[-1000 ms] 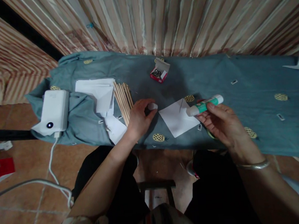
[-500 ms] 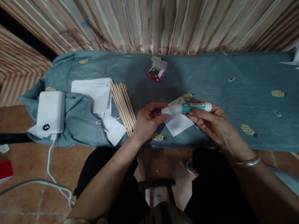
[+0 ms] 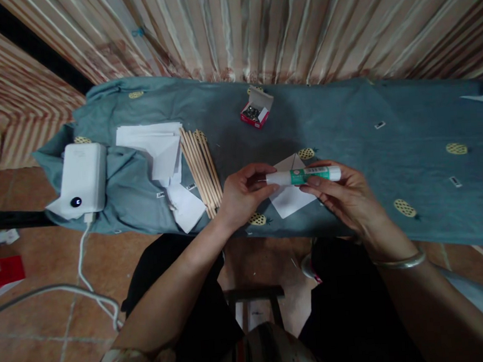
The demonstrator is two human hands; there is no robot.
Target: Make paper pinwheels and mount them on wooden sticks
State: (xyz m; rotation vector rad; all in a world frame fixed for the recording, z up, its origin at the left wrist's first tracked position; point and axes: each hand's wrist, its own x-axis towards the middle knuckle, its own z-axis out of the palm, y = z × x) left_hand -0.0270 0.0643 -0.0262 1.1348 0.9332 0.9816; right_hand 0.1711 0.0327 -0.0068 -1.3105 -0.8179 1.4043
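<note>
A green and white glue stick [image 3: 308,175] lies level between both my hands, just above a small white paper square [image 3: 289,196] on the blue-grey cloth [image 3: 345,117]. My right hand [image 3: 343,195] grips its green body from below. My left hand [image 3: 242,195] pinches the white cap end at the stick's left. A bundle of thin wooden sticks [image 3: 200,164] lies just left of my left hand.
A stack of white paper pieces [image 3: 155,151] and a white power bank [image 3: 83,177] with a cable sit at the left. A small red box of metal clips [image 3: 255,113] stands open at the back. Striped curtains hang behind; tiled floor lies below.
My left hand rose from the cloth with the cap and met the glue stick. My right hand turned the stick level and brought it left over the paper square.
</note>
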